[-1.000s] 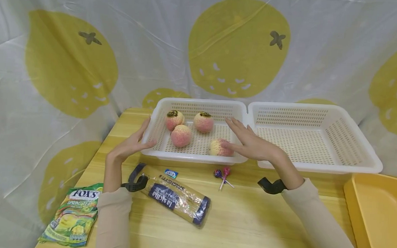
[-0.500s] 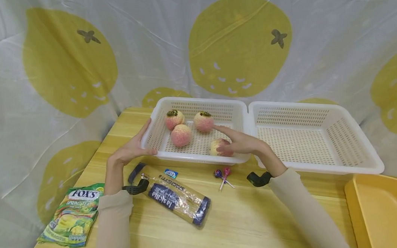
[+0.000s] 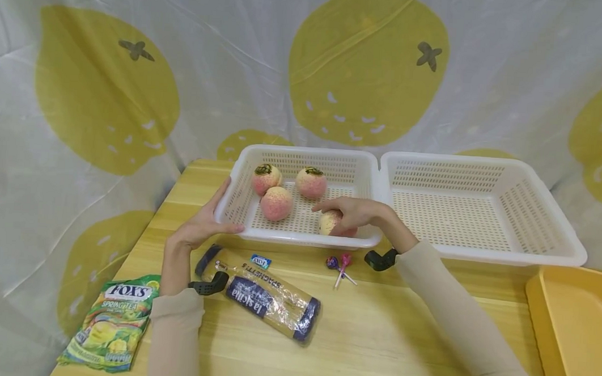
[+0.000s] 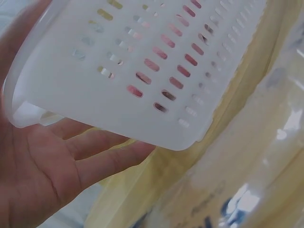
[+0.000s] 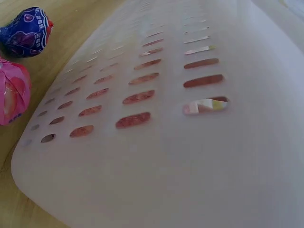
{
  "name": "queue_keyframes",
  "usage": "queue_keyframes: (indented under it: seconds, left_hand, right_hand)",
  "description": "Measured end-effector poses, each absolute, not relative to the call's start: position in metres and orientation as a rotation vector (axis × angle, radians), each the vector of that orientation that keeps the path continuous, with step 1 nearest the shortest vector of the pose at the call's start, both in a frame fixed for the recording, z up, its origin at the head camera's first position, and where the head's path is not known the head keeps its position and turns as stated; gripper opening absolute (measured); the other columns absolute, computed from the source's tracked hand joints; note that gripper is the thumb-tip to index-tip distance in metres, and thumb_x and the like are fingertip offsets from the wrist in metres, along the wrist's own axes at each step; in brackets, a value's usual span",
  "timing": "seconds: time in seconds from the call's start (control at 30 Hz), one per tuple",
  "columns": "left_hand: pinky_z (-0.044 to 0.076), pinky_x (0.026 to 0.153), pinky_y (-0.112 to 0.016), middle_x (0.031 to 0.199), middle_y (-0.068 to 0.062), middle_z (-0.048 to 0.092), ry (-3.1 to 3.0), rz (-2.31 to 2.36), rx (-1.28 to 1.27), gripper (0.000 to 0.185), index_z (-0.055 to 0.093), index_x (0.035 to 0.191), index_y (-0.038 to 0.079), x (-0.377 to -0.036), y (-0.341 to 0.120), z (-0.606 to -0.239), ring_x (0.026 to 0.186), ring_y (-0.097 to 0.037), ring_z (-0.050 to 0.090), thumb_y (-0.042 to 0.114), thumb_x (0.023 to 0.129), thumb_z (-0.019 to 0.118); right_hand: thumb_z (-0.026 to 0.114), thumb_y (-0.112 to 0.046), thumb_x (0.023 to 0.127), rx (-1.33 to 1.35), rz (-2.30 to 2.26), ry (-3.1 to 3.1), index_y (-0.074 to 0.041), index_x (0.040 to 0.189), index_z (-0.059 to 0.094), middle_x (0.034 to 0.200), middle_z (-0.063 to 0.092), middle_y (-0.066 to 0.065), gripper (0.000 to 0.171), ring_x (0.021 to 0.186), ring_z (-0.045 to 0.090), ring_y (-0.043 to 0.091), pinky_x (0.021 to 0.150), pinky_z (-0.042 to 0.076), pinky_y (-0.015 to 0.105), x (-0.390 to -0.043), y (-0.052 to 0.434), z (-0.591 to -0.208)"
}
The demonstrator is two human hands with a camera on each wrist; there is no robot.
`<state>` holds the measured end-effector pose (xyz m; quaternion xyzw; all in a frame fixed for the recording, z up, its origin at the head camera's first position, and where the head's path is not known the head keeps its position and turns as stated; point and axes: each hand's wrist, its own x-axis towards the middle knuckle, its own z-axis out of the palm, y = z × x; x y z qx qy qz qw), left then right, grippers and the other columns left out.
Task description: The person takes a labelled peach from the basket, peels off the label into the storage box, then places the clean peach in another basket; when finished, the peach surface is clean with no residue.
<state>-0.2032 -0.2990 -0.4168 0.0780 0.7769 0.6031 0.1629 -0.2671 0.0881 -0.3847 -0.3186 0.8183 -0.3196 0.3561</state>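
A white slotted basket [image 3: 303, 152] on the wooden table holds several pink-yellow peaches. Three of them [image 3: 276, 203] sit towards its back left. My right hand [image 3: 353, 212] reaches over the front rim and curls its fingers round the fourth peach [image 3: 328, 224] at the front right. My left hand [image 3: 202, 222] rests flat against the basket's front-left corner, thumb on the front rim. In the left wrist view, straight fingers [image 4: 102, 159] lie under the basket corner [image 4: 142, 61]. The right wrist view shows only the basket wall [image 5: 190, 142] and two lollipops [image 5: 26, 31].
A second white basket [image 3: 486, 163] stands to the right, with a yellow tray [image 3: 574, 333] at the table's right edge. In front lie a spaghetti pack [image 3: 269, 301], two lollipops [image 3: 339, 263], a small candy [image 3: 259, 261] and a Fox's candy bag [image 3: 115, 323].
My right hand, flat and spread above the basket a second ago, has drawn left and down and curled over the front peach. The left hand has stayed at the corner.
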Motion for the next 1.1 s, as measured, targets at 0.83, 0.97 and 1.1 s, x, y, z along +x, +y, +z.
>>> queue_keyframes:
  seconds: [0.83,0.97,1.1]
  left_hand:
    - [0.051,0.095,-0.017,0.175,-0.015,0.006,2.217,1.734,0.197,0.124,-0.007,0.165,0.041,-0.204,-0.298,-0.420,0.148,-0.048,0.035,-0.001,0.086,0.078]
    - [0.053,0.095,-0.018,0.175,-0.015,0.005,2.208,1.743,0.198,0.124,-0.008,0.165,0.041,-0.204,-0.298,-0.421,0.148,-0.048,0.035,-0.002,0.086,0.077]
    - [0.052,0.095,-0.017,0.175,-0.015,0.005,2.214,1.739,0.193,0.124,-0.008,0.165,0.042,-0.204,-0.298,-0.420,0.148,-0.048,0.034,-0.002,0.086,0.077]
  right_hand:
    - [0.076,-0.027,0.084,-0.886,-0.619,2.301,-0.013,0.138,0.062,0.125,0.063,0.012,0.058,0.105,0.055,0.024,0.088,0.049,0.036,-0.267,0.090,-0.382]
    - [0.078,-0.026,0.083,-0.904,-0.791,2.372,-0.011,0.138,0.063,0.132,0.064,0.012,0.059,0.112,0.060,0.027,0.092,0.055,0.041,-0.264,0.093,-0.383]
    - [0.080,-0.022,0.081,-0.897,-0.985,2.429,-0.009,0.138,0.061,0.128,0.065,0.013,0.062,0.108,0.064,0.029,0.085,0.059,0.041,-0.257,0.097,-0.378]
